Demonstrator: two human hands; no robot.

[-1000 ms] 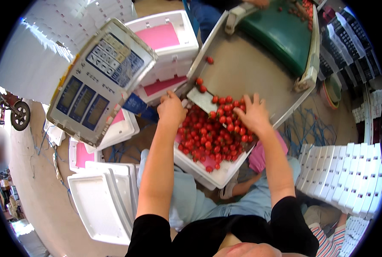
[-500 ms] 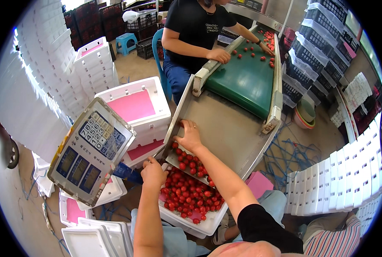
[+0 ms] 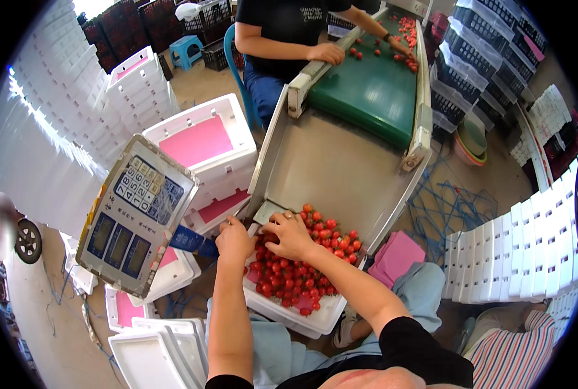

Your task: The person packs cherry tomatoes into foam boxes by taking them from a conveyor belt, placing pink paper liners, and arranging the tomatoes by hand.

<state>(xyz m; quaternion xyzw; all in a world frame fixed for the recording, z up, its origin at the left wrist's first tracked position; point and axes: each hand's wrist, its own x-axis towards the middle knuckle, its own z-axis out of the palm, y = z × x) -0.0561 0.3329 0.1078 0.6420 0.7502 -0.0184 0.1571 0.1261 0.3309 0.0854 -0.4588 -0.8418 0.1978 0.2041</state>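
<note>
Many red cherry tomatoes point(image 3: 295, 275) fill a white foam box point(image 3: 328, 318) in front of me and heap up onto the lower end of a metal chute point(image 3: 341, 175). My right hand point(image 3: 289, 236), with a ring on it, lies over the upper left of the heap, its fingers apart and slightly bent, touching tomatoes. Beside its fingertips shows a small pale plate point(image 3: 269, 212) at the chute's left wall. My left hand point(image 3: 234, 240) is curled at the box's upper left corner; what its fingers grip is hidden.
A co-worker's hand point(image 3: 402, 48) reaches among tomatoes on a green conveyor belt point(image 3: 367, 97); their other hand point(image 3: 326, 53) rests on the frame. Left stand a scale display point(image 3: 137, 214) and foam boxes with pink liners point(image 3: 198, 139). Black crates point(image 3: 464, 71) and white foam stacks point(image 3: 516, 253) stand right.
My right hand has come down from the chute's left wall onto the tomatoes. The tomatoes at the chute's end now form one heap with those in the box, spreading further right.
</note>
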